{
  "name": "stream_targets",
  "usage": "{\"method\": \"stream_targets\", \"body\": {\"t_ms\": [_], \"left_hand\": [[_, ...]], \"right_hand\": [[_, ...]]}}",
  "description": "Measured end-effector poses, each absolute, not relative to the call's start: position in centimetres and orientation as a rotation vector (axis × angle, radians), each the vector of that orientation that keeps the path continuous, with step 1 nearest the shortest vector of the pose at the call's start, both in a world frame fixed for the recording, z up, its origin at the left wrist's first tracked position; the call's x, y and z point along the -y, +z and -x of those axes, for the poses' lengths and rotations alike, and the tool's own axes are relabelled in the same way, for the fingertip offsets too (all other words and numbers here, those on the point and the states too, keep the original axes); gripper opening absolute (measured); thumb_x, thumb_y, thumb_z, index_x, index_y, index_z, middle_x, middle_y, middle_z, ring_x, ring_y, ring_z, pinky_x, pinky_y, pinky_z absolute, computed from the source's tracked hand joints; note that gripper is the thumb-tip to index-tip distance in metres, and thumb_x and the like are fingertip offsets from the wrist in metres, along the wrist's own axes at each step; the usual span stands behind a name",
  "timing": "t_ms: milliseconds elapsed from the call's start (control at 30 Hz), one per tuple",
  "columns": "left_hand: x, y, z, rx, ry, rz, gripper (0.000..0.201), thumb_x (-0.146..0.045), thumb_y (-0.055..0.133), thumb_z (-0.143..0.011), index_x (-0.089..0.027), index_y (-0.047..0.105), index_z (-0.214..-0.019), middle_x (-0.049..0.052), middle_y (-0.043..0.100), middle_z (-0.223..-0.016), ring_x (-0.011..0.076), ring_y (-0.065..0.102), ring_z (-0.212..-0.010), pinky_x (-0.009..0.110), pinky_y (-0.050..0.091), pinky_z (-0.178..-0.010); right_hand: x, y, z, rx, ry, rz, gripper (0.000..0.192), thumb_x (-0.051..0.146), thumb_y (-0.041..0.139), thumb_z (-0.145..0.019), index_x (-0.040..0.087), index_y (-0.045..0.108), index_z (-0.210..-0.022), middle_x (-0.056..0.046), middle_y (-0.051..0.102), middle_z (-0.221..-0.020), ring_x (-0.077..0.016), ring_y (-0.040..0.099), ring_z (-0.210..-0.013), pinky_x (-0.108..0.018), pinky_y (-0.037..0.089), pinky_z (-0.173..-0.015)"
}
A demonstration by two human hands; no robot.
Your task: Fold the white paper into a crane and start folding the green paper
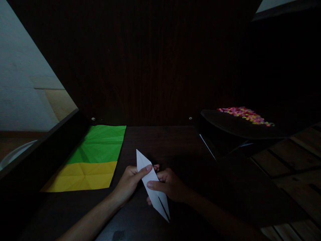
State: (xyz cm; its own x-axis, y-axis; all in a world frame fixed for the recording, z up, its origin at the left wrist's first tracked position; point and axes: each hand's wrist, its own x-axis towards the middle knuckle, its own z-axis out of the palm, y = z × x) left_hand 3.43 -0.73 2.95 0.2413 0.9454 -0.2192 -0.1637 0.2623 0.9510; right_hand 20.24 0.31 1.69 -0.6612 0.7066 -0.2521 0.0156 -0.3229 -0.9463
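Mid-fold on a white paper (152,185), already narrowed to a long pointed shape and held just above the dark table (175,140). Left hand (130,182) closed on its upper part, thumb pressing on top. Right hand (170,185) closed on the middle, thumb across the face. Green sheet (100,144) and yellow sheet (85,175) lying flat to the left, well apart. Coloured beads (244,114) on a tray at right. Next move probably calls for a firm crease along the edge, with tips kept aligned.

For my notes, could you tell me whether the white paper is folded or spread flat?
Folded: the white paper forms a narrow, pointed shape.
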Motion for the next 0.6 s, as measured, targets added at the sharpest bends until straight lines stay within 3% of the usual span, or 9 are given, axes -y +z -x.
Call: {"method": "stream_targets", "body": {"t_ms": [100, 233, 467, 600], "left_hand": [[0.83, 3.16, -3.4, -0.953, 0.893, -1.039, 0.042, -0.047, 0.066, -0.083, -0.013, 0.072, -0.058, 0.006, 0.07, -0.057, 0.019, 0.062, -0.056, 0.032, 0.049, -0.068], [0.95, 3.47, -3.51, -0.837, 0.85, -1.081, 0.04, -0.047, 0.061, -0.087, -0.013, 0.072, -0.069, 0.003, 0.064, -0.053, 0.0151, 0.056, -0.048, 0.028, 0.045, -0.056], [0.85, 3.72, -3.52, -0.809, 0.841, -1.125, 0.029, -0.041, 0.07, -0.082, -0.012, 0.071, -0.074, 0.002, 0.061, -0.056, 0.0155, 0.056, -0.052, 0.027, 0.044, -0.057], [0.73, 3.57, -3.2, -0.874, 0.86, -1.155, 0.027, -0.039, 0.067, -0.084, -0.013, 0.076, -0.08, 0.006, 0.071, -0.069, 0.0194, 0.062, -0.063, 0.03, 0.048, -0.068]], "right_hand": [[-0.37, 1.74, -20.19, 1.438, 2.007, 0.94, 0.041, 0.051, 0.067, -0.076, 0.011, 0.065, -0.066, -0.008, 0.071, -0.063, -0.0204, 0.067, -0.051, -0.028, 0.05, -0.05], [-0.65, 1.72, -20.02, 1.306, 1.991, 0.941, 0.051, 0.061, 0.062, -0.076, 0.01, 0.068, -0.076, -0.01, 0.071, -0.061, -0.0213, 0.067, -0.052, -0.028, 0.05, -0.048], [-0.65, 1.31, -19.69, 1.236, 1.95, 0.989, 0.064, 0.07, 0.052, -0.078, 0.008, 0.068, -0.08, -0.008, 0.065, -0.052, -0.0191, 0.061, -0.044, -0.029, 0.048, -0.047], [-0.83, 1.19, -19.93, 1.287, 1.793, 1.097, 0.061, 0.07, 0.049, -0.08, 0.013, 0.062, -0.065, -0.002, 0.057, -0.048, -0.0153, 0.054, -0.044, -0.026, 0.043, -0.047]]}}
